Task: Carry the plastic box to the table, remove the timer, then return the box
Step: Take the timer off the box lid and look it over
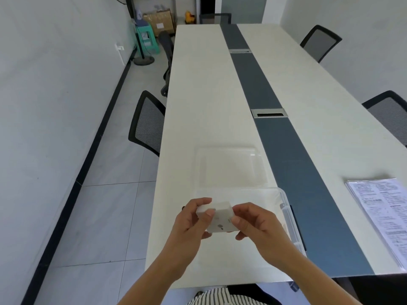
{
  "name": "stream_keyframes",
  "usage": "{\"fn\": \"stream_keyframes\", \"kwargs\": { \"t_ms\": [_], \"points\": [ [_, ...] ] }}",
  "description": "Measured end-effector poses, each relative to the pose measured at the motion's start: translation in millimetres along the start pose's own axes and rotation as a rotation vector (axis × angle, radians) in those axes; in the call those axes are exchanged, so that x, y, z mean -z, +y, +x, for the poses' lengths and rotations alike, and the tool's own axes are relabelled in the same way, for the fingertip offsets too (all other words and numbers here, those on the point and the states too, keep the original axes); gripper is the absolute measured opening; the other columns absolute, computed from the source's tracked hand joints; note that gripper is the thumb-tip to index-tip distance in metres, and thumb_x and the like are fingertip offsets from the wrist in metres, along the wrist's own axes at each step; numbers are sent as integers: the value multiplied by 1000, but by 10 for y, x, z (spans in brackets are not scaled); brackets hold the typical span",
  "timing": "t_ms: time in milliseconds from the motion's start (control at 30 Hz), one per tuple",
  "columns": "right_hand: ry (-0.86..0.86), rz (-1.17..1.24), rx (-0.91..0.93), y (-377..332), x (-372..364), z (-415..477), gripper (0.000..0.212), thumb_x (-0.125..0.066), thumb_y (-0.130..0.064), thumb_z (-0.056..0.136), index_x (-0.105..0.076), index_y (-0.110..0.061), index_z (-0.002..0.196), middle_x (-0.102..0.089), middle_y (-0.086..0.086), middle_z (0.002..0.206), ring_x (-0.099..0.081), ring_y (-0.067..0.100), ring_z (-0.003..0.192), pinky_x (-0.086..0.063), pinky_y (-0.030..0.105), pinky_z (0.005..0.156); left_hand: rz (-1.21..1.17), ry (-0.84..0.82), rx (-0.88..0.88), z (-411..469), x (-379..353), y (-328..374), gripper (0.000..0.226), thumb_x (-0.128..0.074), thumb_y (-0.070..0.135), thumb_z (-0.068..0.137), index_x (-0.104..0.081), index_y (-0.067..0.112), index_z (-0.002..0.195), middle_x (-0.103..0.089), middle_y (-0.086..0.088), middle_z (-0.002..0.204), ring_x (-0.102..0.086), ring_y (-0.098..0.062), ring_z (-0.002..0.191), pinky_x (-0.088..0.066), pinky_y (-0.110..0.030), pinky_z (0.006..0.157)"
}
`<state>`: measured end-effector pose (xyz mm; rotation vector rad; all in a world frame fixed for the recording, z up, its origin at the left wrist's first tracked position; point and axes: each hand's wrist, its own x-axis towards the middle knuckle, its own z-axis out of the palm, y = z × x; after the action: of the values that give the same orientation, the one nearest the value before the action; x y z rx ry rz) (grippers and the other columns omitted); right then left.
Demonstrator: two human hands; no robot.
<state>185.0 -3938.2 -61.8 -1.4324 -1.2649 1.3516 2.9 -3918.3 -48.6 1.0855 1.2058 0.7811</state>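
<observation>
A small white timer (220, 219) is held above the open clear plastic box (288, 219), which rests on the near end of the long white table (193, 106). My left hand (191, 223) grips the timer's left side with thumb on top. My right hand (253, 223) pinches its right side. The box's clear lid (229, 166) lies flat on the table just beyond the box. Both forearms cover the box's front part.
A stack of printed papers (381, 216) lies at the table's right near corner. A dark strip (264, 102) with cable hatches runs down the table's middle. Black mesh chairs (147, 124) stand along both sides. Boxes and a green stool (147, 38) sit at the far wall.
</observation>
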Motion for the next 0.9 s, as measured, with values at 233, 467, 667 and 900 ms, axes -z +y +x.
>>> {"fn": "stream_keyframes", "kwargs": {
  "t_ms": [233, 467, 667, 900],
  "points": [
    [-15, -8, 16, 82, -58, -80, 11, -59, -19, 90, -67, -20, 96, -74, -4, 89, -65, 13, 74, -57, 28, 65, -121, -31, 55, -67, 18, -28, 24, -52, 13, 92, -63, 25, 110, -63, -12, 107, -62, -25, 101, -54, -36, 87],
    [5, 81, -9, 143, -32, -105, 13, -57, -9, 91, -67, -13, 98, -74, 4, 91, -67, 15, 76, -57, 30, 65, -183, -140, 66, -84, 63, -45, 41, -66, 14, 74, -62, 23, 113, -69, -2, 97, -62, -20, 94, -52, -27, 81],
    [11, 117, -7, 164, -8, -111, 16, -53, -6, 93, -65, -11, 102, -75, 3, 96, -67, 17, 77, -58, 30, 66, -104, -162, 27, -138, 22, -65, 54, -62, -11, 79, -54, 22, 121, -63, -9, 113, -66, -8, 91, -51, -20, 75],
    [96, -24, 150, 195, -31, -159, 17, -56, -21, 91, -66, -31, 101, -72, -9, 95, -65, 16, 76, -54, 23, 69, 32, -110, -13, -108, 73, -93, 58, -77, 10, 71, -54, 31, 120, -67, 7, 113, -63, -16, 107, -53, -29, 87]
  ]
}}
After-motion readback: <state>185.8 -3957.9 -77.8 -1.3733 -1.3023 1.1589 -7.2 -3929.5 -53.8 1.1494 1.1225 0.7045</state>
